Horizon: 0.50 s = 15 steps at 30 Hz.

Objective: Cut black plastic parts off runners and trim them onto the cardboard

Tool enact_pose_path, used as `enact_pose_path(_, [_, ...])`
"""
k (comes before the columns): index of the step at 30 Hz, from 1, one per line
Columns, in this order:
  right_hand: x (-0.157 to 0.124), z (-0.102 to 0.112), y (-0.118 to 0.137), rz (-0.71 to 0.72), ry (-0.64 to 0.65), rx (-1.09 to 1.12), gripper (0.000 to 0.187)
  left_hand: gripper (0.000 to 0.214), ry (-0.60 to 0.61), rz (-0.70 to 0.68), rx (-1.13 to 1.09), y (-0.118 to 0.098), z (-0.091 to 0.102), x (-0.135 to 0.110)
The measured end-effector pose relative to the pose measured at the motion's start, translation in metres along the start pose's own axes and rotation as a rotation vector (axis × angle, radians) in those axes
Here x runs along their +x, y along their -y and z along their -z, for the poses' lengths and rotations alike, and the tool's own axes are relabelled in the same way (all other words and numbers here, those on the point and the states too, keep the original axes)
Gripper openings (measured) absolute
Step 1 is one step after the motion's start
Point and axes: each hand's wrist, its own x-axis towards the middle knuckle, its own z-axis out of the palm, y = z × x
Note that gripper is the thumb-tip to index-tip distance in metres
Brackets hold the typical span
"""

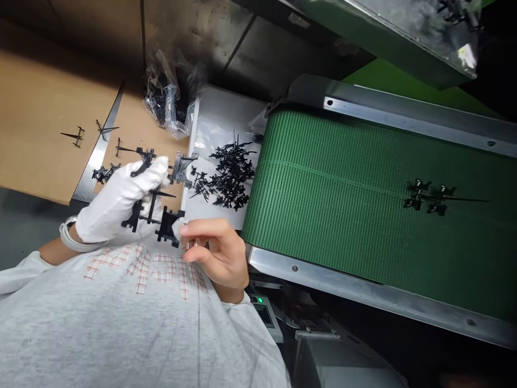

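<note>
My left hand (128, 196), in a white glove with a pale band at the wrist, grips a black plastic moulded frame (152, 207). Several notched black pieces, such as the lower right piece (169, 225), are joined to its thin runners. My bare right hand (216, 250) is beside that piece, its index fingertip at or very near the edge; contact is unclear. Thumb and index finger are bent and apart. A small shiny metal thing shows between them, perhaps a ring. To the right of the frame lies a heap of black runners (234, 175) on a white surface.
A green conveyor belt (323, 188) carries another black moulded frame (428, 196) between metal rails. Loose runners (76, 136) lie on brown cardboard (36, 113) at the left. A clear plastic bag (172, 97) stands behind. Overhead at upper right is a green-edged shelf (388, 37).
</note>
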Motion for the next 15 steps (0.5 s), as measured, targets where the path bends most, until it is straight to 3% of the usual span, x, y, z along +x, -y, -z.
enact_pose_path(6, [0.0026,-0.0027,0.0005,-0.022,-0.004,0.016,0.030,0.027,0.055,0.034,-0.127,0.0016,0.0029,-0.0021])
enact_pose_path(15, [0.0040,-0.0029,-0.0056,0.020,-0.016,0.021,0.029,0.026,0.009,0.040,-0.119,-0.0013,0.0019,-0.0009])
